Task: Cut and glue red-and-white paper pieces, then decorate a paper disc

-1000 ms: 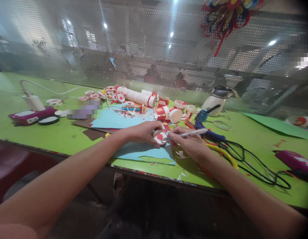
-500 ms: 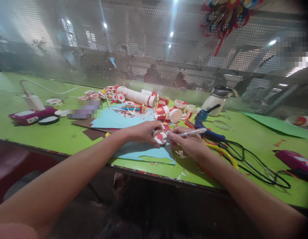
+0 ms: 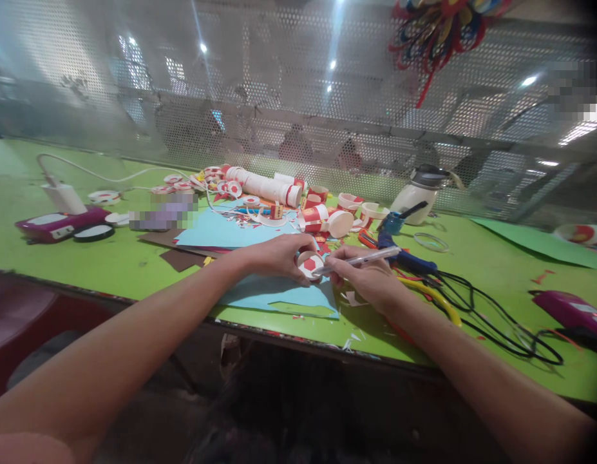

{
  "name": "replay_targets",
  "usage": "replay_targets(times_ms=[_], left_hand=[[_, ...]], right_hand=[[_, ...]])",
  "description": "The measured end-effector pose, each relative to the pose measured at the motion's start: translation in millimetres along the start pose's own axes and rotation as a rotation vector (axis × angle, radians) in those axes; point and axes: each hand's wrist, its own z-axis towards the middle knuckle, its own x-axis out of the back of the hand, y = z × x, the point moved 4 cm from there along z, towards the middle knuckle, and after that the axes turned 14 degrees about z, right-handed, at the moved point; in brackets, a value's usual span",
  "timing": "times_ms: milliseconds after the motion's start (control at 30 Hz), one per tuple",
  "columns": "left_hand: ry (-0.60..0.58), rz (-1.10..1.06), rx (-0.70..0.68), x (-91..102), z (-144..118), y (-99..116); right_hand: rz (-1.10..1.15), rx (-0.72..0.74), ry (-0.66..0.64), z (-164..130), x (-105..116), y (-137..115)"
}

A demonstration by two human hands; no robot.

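Observation:
My left hand [image 3: 289, 255] is closed round the rim of a small round paper disc [image 3: 308, 263], white with a red shape in its middle. Pinched in my right hand [image 3: 359, 274] is a slim, pale pen [image 3: 375, 256], its tip touching or very near the disc's right side. Both hands are above a light blue paper sheet [image 3: 279, 296] with a piece cut out near its front edge. Behind them lies another blue sheet [image 3: 201, 232] strewn with small paper scraps.
Red-and-white paper cups [image 3: 313, 219] and a long white roll [image 3: 264, 187] lie behind my hands. To the right are a blue glue gun [image 3: 414, 263], yellow-handled scissors [image 3: 443, 303], a black cable [image 3: 501, 328] and a white flask [image 3: 416, 196]. A purple power strip [image 3: 61, 224] sits left.
Almost nothing differs. The pen and the disc have shifted only very slightly; both hands keep their hold and place.

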Motion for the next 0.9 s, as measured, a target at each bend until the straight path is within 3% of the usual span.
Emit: replay_targets(times_ms=[300, 900], left_hand=[[0.001, 0.000, 0.000, 0.5, -0.3, 0.5], [-0.001, -0.009, 0.008, -0.8, -0.4, -0.3]], right_hand=[[-0.022, -0.004, 0.042, -1.0, 0.0, -3.6], [-0.005, -0.004, -0.010, 0.9, 1.0, 3.7]])
